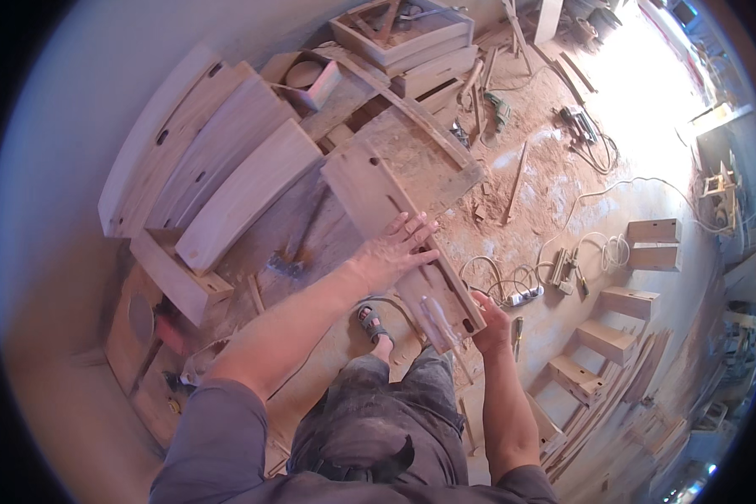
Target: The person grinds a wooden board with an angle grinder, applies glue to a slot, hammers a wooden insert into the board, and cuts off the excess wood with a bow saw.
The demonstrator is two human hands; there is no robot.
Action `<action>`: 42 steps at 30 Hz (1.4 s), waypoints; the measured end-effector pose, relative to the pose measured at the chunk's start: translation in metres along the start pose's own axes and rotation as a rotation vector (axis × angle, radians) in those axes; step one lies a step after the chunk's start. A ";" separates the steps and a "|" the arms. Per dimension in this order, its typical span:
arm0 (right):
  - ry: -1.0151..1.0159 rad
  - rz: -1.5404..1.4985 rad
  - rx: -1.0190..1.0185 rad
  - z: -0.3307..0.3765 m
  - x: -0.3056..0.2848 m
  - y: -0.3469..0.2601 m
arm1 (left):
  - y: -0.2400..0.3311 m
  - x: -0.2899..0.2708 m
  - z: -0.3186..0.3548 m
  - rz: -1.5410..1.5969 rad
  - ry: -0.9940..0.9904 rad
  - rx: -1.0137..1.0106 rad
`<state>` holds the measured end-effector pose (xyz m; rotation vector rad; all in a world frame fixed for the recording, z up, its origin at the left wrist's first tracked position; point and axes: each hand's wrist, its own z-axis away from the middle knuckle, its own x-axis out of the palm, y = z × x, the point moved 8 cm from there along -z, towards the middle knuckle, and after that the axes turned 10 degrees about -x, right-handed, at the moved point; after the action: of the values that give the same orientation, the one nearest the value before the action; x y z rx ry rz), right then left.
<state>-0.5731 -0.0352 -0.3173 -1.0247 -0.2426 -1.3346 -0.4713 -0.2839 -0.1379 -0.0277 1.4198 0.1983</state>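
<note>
A long wooden drawer-like piece (359, 183) with slots along its edge lies at a slant in front of me. Its far end rests on the dusty workbench (424, 151). My left hand (392, 249) lies across the middle of the piece, fingers spread and reaching toward its right edge. At the near right corner, my right hand (491, 326) is closed round the edge, its fingertips partly hidden. A pale, glossy streak on the near part is too unclear to name.
Curved boards (248, 193) lean at the left. A brush (287, 264) lies on the bench. On the sawdust-strewn floor are a green drill (499, 111), another corded tool (578, 124), a power strip (525, 296) and cables. Wooden boxes (606, 340) stand at the right.
</note>
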 end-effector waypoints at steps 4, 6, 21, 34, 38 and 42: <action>0.033 0.102 0.022 0.003 0.002 -0.018 | 0.008 -0.011 -0.031 -0.113 -0.058 0.224; 0.047 0.139 0.047 -0.008 -0.007 -0.022 | 0.004 -0.001 -0.037 -0.106 -0.050 0.275; 0.519 0.498 -0.371 -0.035 -0.114 -0.372 | -0.037 -0.069 -0.143 0.219 0.193 -0.746; 0.647 0.630 0.079 0.079 -0.169 -0.228 | -0.088 -0.045 -0.123 0.258 0.189 -0.987; 0.680 0.479 -0.008 0.011 -0.166 -0.264 | -0.086 -0.055 -0.148 0.342 0.292 -0.966; 0.117 0.176 -0.132 -0.150 -0.109 -0.326 | -0.107 -0.041 -0.167 0.469 0.475 -0.997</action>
<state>-0.9480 -0.0346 -0.3221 -1.0488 0.0235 -1.2577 -0.6234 -0.4172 -0.1339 -0.5949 1.6456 1.3440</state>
